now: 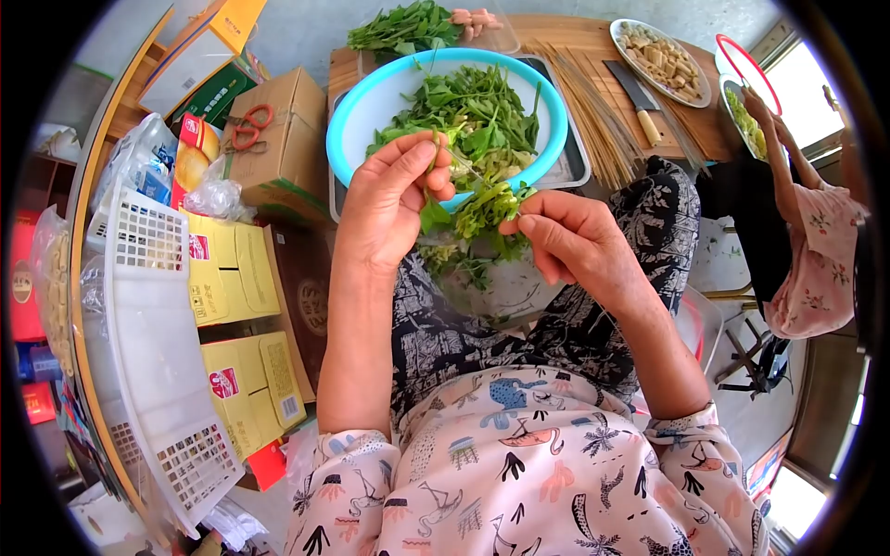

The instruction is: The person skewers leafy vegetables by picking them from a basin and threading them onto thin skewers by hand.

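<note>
My left hand [394, 185] is raised at the near rim of a blue-edged basin [339, 139], thumb and fingers pinched on a thin leafy green stem. A leaf hangs below those fingers. To its right, my right hand [579, 243] has its thumb and forefinger closed at the end of a small bunch of leafy greens [484, 209]. A thin pale line runs between that bunch and my left hand; I cannot make out what it is. Loose leafy greens [477, 111] fill much of the basin. More greens [454, 264] lie lower down, between my knees.
Thin bamboo skewers [593, 130], a knife [635, 100] and a plate of pale chunks [663, 60] lie on the wooden table. Red-handled scissors [248, 128] rest on a cardboard box [283, 139]. Another person's sleeve [816, 259] is at right; yellow boxes [232, 269] stand left.
</note>
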Demonstrator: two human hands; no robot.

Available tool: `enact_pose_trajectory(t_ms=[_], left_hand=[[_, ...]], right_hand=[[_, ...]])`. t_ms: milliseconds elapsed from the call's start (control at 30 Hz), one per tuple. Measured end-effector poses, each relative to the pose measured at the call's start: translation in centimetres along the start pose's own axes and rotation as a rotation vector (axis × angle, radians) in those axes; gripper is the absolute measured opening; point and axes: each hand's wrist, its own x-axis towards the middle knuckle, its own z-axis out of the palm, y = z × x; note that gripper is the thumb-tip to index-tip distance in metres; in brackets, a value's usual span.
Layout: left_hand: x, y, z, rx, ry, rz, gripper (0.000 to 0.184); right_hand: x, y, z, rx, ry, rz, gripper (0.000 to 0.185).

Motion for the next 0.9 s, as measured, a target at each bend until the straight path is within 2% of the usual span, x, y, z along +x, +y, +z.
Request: enact_pose_trajectory(t_ms=[900], left_hand=[[0.0,-0.4,-0.8,0.058,0.056,0.036,0.018]], right_hand=[[0.3,0.5,0.1,0.002,0.002,0.0,0.02]])
